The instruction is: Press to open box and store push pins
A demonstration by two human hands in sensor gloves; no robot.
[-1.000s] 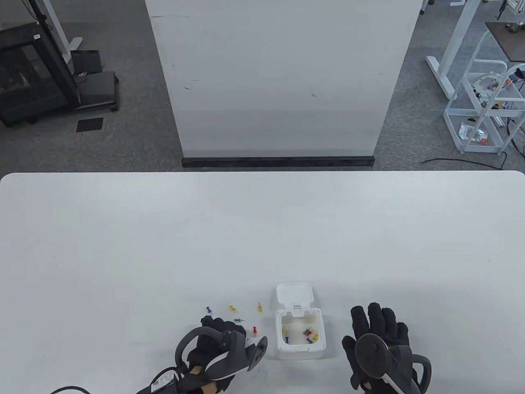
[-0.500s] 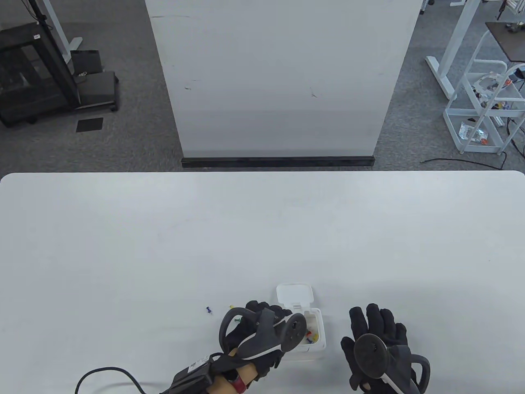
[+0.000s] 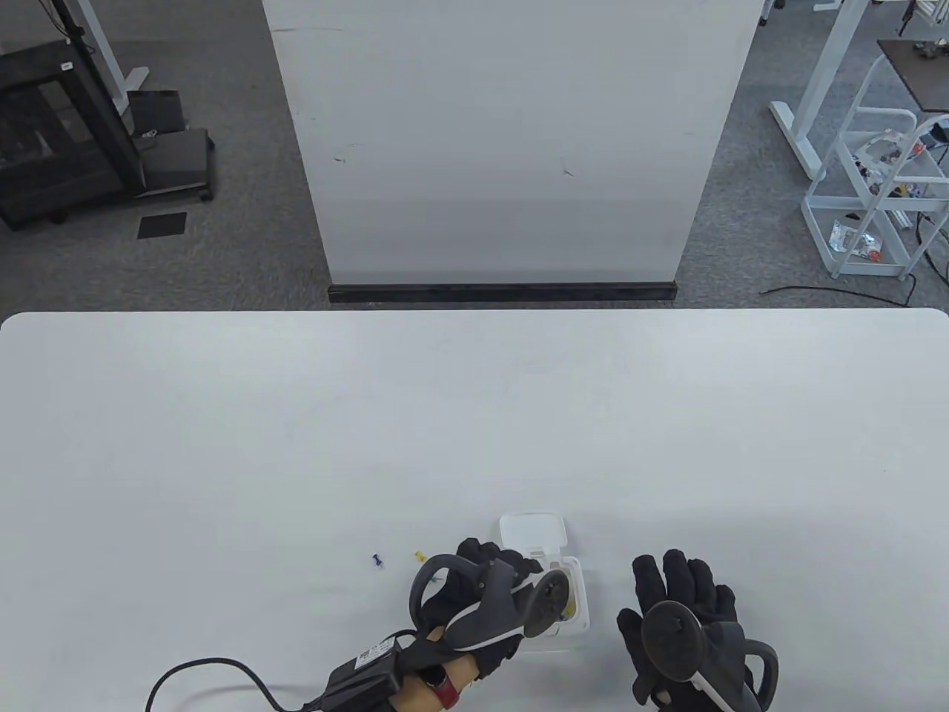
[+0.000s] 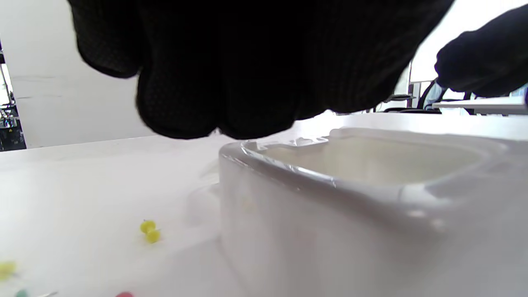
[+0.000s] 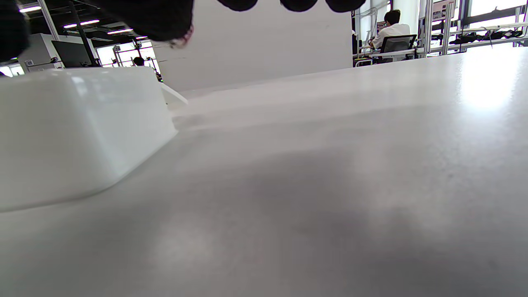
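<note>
The small white box (image 3: pixel 583 604) stands near the table's front edge with its lid (image 3: pixel 532 528) flipped back; a yellow pin (image 3: pixel 569 610) shows inside. My left hand (image 3: pixel 504 562) hangs over the box's left half. In the left wrist view its fingers (image 4: pixel 206 82) droop just above the box rim (image 4: pixel 330 181), with the thumb (image 4: pixel 482 57) apart from them and no pin seen between. Loose on the table are a blue pin (image 3: pixel 379 560) and a yellow pin (image 3: pixel 420 555); another yellow pin (image 4: pixel 148 231) and a red pin (image 4: pixel 123 294) lie beside the box. My right hand (image 3: pixel 678 586) rests flat right of the box.
The left glove's cable (image 3: pixel 215 667) loops along the table's front edge. A white panel (image 3: pixel 504 148) stands behind the table (image 3: pixel 474 415). In the right wrist view the box's wall (image 5: pixel 74 132) is close on the left.
My left hand has left the loose pins and moved right, over the open box, and now covers most of it. My right hand has not moved.
</note>
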